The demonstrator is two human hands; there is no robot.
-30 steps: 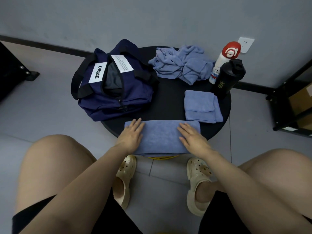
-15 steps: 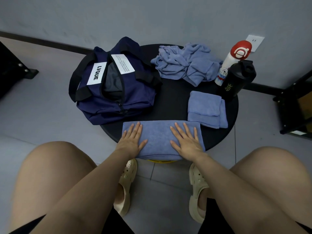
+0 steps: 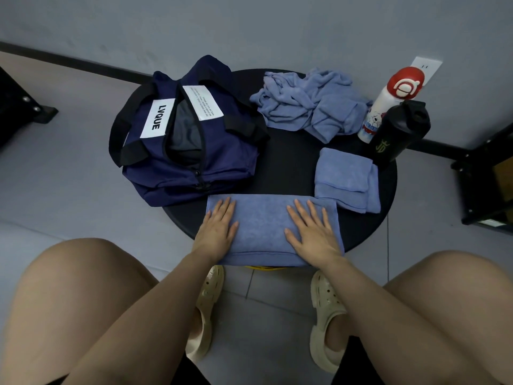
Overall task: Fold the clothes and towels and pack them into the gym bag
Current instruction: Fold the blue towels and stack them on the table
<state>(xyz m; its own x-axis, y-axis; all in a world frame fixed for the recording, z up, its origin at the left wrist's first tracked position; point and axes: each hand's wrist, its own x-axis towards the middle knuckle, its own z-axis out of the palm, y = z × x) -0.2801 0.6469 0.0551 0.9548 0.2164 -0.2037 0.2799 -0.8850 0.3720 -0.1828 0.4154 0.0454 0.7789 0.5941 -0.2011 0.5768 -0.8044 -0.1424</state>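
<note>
A folded blue towel (image 3: 263, 226) lies at the near edge of the round black table (image 3: 291, 168). My left hand (image 3: 218, 226) presses flat on its left end and my right hand (image 3: 312, 230) presses flat on its right part, fingers straight. A navy gym bag (image 3: 205, 162) with its zip open stands at the table's left. Two smaller folded blue towels (image 3: 345, 176) lie stacked on the right. A crumpled blue towel pile (image 3: 311, 104) sits at the back.
A white bottle with a red cap (image 3: 388, 104) and a black shaker bottle (image 3: 397, 134) stand at the table's right back edge. A black rack (image 3: 488, 173) stands on the floor to the right. My knees and sandals are below the table's near edge.
Both hands slid over the towel and now lie flatter with fingers spread; my right hand moved toward the towel's right end. The camera shifted slightly.
</note>
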